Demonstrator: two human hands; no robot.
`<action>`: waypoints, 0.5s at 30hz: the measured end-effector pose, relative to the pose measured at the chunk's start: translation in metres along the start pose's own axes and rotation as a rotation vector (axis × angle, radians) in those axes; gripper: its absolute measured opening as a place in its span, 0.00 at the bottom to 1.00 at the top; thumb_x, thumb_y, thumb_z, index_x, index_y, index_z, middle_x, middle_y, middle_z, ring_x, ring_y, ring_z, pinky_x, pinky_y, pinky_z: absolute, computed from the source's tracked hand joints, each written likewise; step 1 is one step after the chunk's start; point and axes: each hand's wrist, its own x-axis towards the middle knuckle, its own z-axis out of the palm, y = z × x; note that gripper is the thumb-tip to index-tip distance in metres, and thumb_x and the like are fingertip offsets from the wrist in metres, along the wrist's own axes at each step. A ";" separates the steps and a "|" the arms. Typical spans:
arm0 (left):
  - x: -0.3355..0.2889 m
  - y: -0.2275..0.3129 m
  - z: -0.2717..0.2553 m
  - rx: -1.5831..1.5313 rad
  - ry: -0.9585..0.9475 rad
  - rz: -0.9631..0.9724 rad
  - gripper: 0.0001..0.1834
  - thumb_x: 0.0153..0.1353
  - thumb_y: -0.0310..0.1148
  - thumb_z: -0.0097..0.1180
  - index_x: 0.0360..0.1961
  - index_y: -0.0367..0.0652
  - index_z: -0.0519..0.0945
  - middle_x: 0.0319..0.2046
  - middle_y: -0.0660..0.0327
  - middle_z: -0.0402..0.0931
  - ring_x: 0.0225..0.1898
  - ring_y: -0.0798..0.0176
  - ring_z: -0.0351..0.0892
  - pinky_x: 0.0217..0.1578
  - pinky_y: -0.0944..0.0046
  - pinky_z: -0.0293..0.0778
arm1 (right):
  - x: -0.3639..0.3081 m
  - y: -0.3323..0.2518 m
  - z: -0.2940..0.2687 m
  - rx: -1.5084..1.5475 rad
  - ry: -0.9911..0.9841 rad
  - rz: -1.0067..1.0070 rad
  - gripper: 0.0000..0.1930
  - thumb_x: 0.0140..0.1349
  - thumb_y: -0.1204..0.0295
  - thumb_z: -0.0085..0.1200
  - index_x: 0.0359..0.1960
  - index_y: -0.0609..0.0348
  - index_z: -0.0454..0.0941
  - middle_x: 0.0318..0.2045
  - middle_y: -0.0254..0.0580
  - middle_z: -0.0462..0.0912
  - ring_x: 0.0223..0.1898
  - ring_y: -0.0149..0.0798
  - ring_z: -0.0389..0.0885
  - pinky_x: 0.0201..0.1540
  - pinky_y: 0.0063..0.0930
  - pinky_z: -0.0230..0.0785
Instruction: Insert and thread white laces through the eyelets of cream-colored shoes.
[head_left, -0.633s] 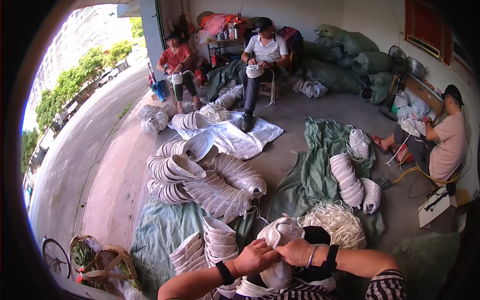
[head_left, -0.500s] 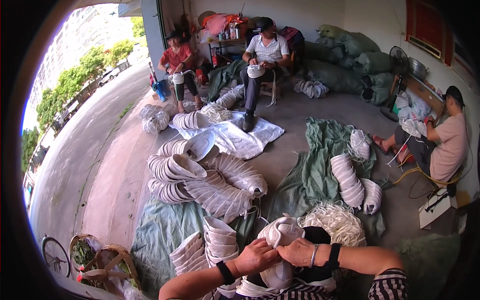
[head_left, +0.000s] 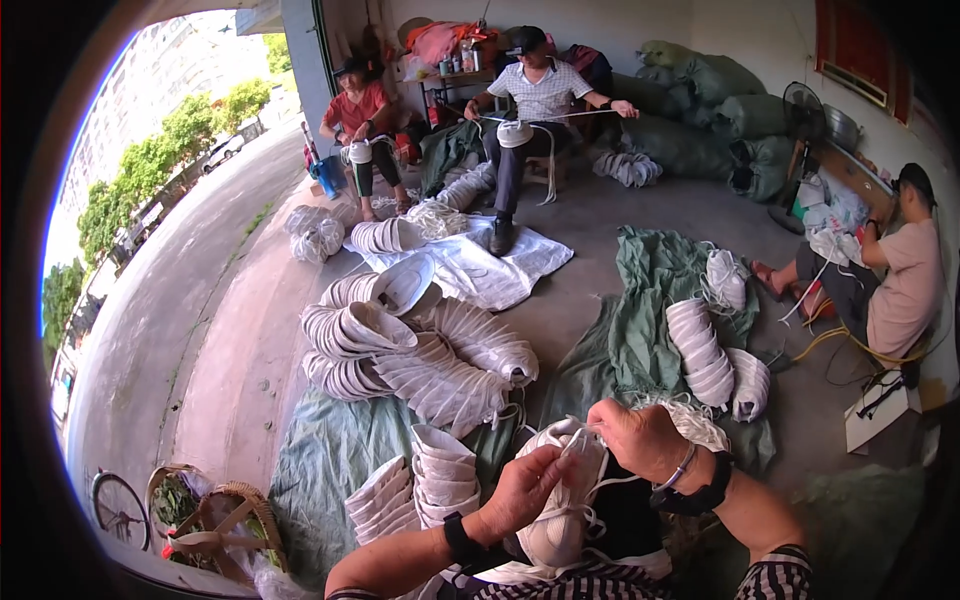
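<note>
From afar I saw the right hand (head_left: pixel 643 438) closed by the white shoe (head_left: pixel 553 538); the left hand's (head_left: pixel 518 492) grip I couldn't tell.

The white shoe (head_left: pixel 550 545) looks matt and smooth. Right of the shoe, the laces (head_left: pixel 702 426) are dull, cord-like textile; left of it lies crinkled green cloth-like sheeting (head_left: pixel 320 450); farther left of the shoe, a rough woven wicker basket (head_left: pixel 264 514).
</note>
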 end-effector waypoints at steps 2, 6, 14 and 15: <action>0.000 -0.004 0.003 -0.302 0.094 -0.103 0.15 0.68 0.37 0.44 0.38 0.34 0.75 0.28 0.63 0.76 0.33 0.71 0.74 0.38 0.70 0.71 | -0.005 0.014 0.013 0.079 0.076 0.042 0.05 0.59 0.75 0.49 0.36 0.60 0.70 0.18 0.43 0.77 0.19 0.42 0.79 0.21 0.34 0.69; 0.001 0.016 0.008 -0.399 0.184 -0.141 0.15 0.68 0.37 0.45 0.36 0.34 0.74 0.26 0.62 0.76 0.29 0.70 0.74 0.35 0.71 0.71 | -0.009 0.026 0.011 0.924 -0.181 0.671 0.17 0.69 0.61 0.38 0.39 0.60 0.75 0.22 0.35 0.79 0.20 0.22 0.72 0.24 0.17 0.63; 0.009 0.017 0.021 -0.316 0.203 -0.135 0.14 0.67 0.35 0.46 0.35 0.33 0.77 0.27 0.62 0.77 0.28 0.72 0.74 0.31 0.72 0.71 | -0.016 0.003 0.051 1.432 -0.058 0.583 0.22 0.67 0.57 0.42 0.48 0.66 0.73 0.35 0.37 0.78 0.34 0.28 0.78 0.37 0.20 0.71; 0.008 0.016 0.022 -0.322 0.197 -0.145 0.14 0.67 0.35 0.46 0.35 0.33 0.77 0.27 0.62 0.77 0.28 0.72 0.74 0.31 0.72 0.71 | -0.011 0.000 0.055 1.458 -0.021 0.587 0.22 0.67 0.57 0.42 0.47 0.66 0.74 0.34 0.38 0.79 0.33 0.28 0.78 0.35 0.20 0.71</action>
